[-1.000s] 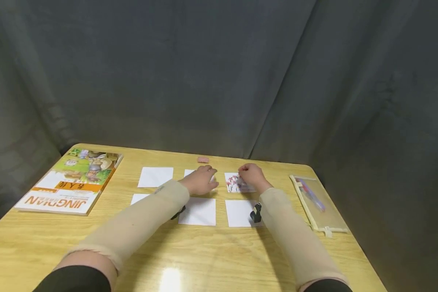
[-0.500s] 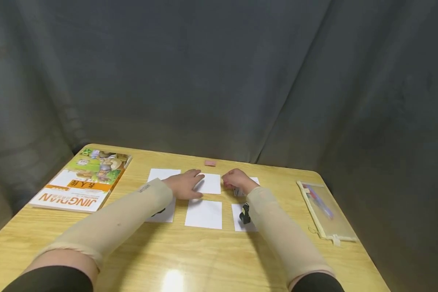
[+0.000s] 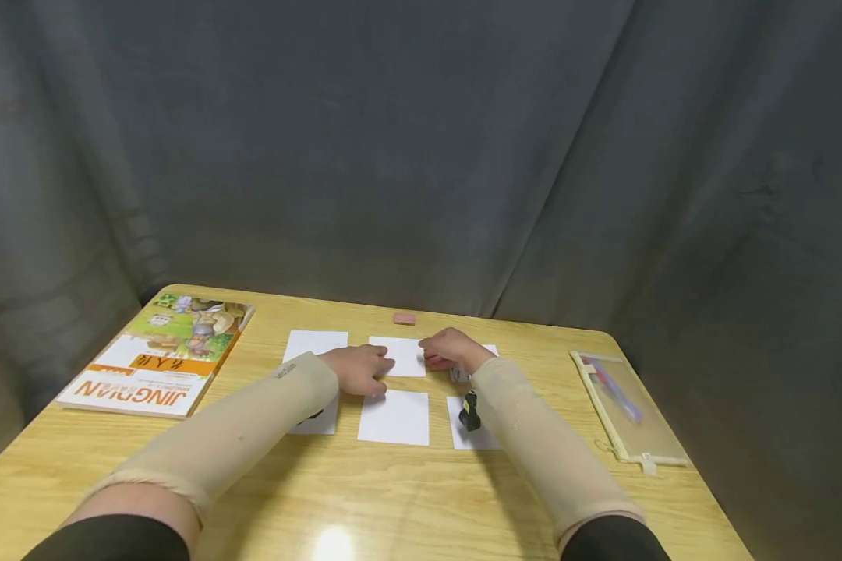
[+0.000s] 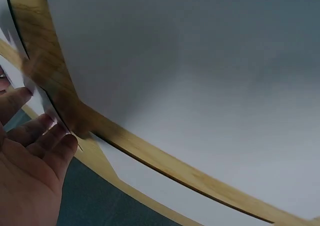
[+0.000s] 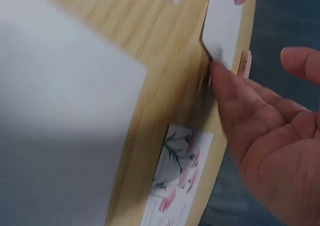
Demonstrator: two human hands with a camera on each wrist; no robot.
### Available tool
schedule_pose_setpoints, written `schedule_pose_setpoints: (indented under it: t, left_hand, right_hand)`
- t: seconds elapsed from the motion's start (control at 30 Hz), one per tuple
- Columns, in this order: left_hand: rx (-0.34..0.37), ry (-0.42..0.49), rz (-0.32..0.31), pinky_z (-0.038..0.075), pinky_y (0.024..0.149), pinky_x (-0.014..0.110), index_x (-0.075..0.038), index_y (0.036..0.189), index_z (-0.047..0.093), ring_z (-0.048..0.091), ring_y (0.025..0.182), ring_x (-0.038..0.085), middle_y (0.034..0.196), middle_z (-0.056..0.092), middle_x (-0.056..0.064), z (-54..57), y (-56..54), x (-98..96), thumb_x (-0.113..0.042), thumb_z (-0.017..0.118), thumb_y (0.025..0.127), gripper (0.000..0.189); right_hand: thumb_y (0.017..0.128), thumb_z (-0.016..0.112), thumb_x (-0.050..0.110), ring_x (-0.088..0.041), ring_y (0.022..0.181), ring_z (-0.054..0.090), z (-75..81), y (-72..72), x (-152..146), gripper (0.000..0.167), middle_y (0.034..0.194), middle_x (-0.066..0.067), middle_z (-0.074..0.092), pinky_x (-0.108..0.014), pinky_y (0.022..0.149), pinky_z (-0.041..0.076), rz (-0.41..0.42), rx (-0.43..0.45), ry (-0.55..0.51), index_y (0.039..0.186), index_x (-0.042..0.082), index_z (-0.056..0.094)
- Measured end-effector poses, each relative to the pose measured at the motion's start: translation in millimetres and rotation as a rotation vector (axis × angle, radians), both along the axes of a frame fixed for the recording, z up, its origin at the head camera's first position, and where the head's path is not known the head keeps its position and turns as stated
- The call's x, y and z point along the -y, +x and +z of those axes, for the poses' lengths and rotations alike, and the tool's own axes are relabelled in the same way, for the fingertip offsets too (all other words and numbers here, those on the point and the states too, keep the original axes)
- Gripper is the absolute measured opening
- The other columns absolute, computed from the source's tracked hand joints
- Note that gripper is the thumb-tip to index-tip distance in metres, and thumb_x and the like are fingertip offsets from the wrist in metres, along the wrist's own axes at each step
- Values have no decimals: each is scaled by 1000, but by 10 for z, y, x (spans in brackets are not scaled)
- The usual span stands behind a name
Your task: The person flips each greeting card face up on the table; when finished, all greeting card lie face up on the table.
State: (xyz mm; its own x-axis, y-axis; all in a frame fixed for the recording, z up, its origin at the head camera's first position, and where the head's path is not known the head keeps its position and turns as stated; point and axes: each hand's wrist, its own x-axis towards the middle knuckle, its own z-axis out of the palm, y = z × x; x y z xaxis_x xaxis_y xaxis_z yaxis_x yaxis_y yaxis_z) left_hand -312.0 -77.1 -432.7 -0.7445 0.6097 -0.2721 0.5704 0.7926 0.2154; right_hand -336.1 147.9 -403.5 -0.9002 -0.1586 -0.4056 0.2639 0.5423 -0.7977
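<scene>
A white card (image 3: 401, 360) lies in the middle of the back row, between the two hands. My left hand (image 3: 359, 369) reaches its left side with fingers extended; in the left wrist view the fingertips (image 4: 67, 138) lie along the card's edge. At its right edge is my right hand (image 3: 456, 352), fingers bent, with a fingertip (image 5: 220, 73) right at the card's corner in the right wrist view. I cannot tell if it pinches the card. Beside that hand lies a card with pink flowers (image 5: 177, 171), mostly hidden in the head view.
More white cards lie around, including a front middle card (image 3: 393, 418) and a back left card (image 3: 316, 340). A small pink block (image 3: 404, 319) sits near the far edge. At left is a book (image 3: 161, 351); at right, a zip pouch with pens (image 3: 627, 405).
My right hand has moved left from the flower card to the middle card's right edge. My left hand has shifted off the middle card to its left side. The head view has shifted slightly.
</scene>
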Motion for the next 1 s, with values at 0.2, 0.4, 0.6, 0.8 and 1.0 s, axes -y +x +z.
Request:
schedule_pose_setpoints:
  t: [0.2, 0.4, 0.6, 0.8, 1.0]
  left_hand:
    - [13, 27, 12, 32, 120, 49, -6, 154, 48, 34, 149, 35, 161, 37, 20, 78, 34, -39, -39, 58, 98, 66]
    - [7, 54, 38, 32, 120, 48, -3, 153, 48, 38, 147, 37, 158, 41, 22, 92, 16, -49, -35, 62, 96, 67]
    - [22, 92, 52, 31, 120, 48, -1, 153, 48, 37, 147, 37, 158, 41, 23, 84, 2, -16, -32, 63, 94, 68]
    - [-16, 85, 34, 31, 121, 47, -3, 157, 43, 35, 149, 35, 161, 38, 20, 156, 36, 75, -31, 67, 94, 73]
    - [-154, 51, -48, 43, 113, 47, -4, 154, 47, 48, 139, 35, 154, 46, 20, 245, 78, 252, -25, 71, 96, 66]
  right_hand:
    - [101, 62, 8, -13, 73, 64, -34, -30, 7, 23, 88, -9, 69, -23, 69, 57, -145, 27, -173, 116, -9, 67]
    - [98, 62, -5, -8, 66, 61, -122, -40, 82, 13, 86, -8, 62, -17, 63, 56, -232, 7, -324, 111, -9, 61]
    - [96, 65, -6, -8, 62, 60, -177, -5, 150, 10, 83, -7, 61, -16, 59, 54, -279, -6, -344, 104, -4, 60]
    - [98, 62, -4, -8, 64, 58, -146, 11, 93, 10, 83, -7, 60, -16, 58, 53, -272, -29, -421, 107, -2, 58]
    - [101, 58, -1, -8, 67, 59, -79, 5, -90, 21, 90, -8, 60, -16, 62, 54, -223, -8, -528, 121, -4, 52]
